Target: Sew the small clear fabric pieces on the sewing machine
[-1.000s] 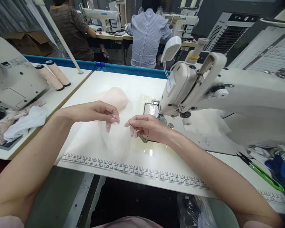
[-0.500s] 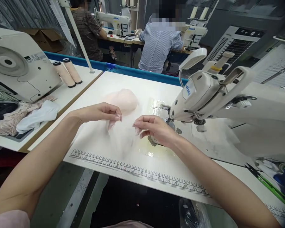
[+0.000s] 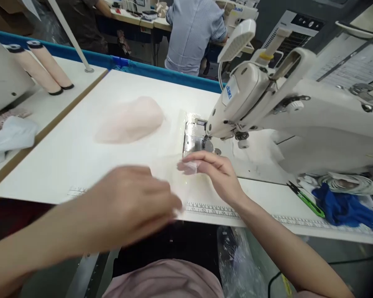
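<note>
Bright, even overhead light. Motion-blurred left hand; sharper right hand. Glare on the metal plate just beyond the fingertips. Bowed, stretched edges.

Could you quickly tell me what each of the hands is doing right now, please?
Left hand: blurred, grip cannot be told.
Right hand: pinching sheer fabric.

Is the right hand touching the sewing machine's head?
Apart. The head view shows bare table between the right hand, which pinches sheer fabric, and the sewing machine head above it.
</note>
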{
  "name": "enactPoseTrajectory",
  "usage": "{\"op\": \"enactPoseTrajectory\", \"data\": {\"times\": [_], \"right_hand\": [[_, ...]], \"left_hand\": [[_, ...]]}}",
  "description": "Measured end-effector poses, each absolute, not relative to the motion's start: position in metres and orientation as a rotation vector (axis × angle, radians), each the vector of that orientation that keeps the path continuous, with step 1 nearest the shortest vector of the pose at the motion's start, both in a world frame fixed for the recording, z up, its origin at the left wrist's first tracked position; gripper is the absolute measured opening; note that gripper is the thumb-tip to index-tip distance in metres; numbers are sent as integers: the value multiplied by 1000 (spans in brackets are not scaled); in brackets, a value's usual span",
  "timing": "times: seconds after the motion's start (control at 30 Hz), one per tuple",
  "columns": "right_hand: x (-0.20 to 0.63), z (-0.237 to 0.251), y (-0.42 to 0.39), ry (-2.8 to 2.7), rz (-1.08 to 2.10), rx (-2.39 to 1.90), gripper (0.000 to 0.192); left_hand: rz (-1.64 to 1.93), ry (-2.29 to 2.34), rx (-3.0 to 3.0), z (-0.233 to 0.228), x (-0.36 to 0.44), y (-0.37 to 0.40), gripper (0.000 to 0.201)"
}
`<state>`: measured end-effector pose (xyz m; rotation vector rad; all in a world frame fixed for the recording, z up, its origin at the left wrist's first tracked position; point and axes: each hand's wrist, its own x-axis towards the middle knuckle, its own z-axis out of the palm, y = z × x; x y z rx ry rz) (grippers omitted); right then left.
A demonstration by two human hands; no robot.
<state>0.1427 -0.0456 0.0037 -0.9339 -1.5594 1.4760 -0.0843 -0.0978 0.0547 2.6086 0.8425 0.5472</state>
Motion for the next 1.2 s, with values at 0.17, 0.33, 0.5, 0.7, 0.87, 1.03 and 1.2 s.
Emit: {"op": "enactPoseTrajectory", "data": {"times": [0.17,0.33,0.5,0.7,0.87,1.03,1.2], "right_hand": [[164,-1,-73,-1285,1811,-847,25],[173,2,-84,-1418,1696,-843,13],[184,6,-92,-1578,1525,-906,25],[196,2,-98,-1537,1428,-948,29],[199,-2,-102,-1395,1460,-973,23],[197,-2,-106,-1335,1489,-996,20],[195,-2,-110,-1363,1480,-1015,19]], "left_hand": [[660,791,2472,29,-58,-123,15],[797,1251,2016,26,-54,-90,35],[542,1006,1518,20,-40,-74,25],[664,1019,1392,14,-30,-87,13],[695,1053,1396,13,-28,-94,15],[631,1070,1424,9,-21,-104,24],[508,1009,1305,1,-12,-113,32]]}}
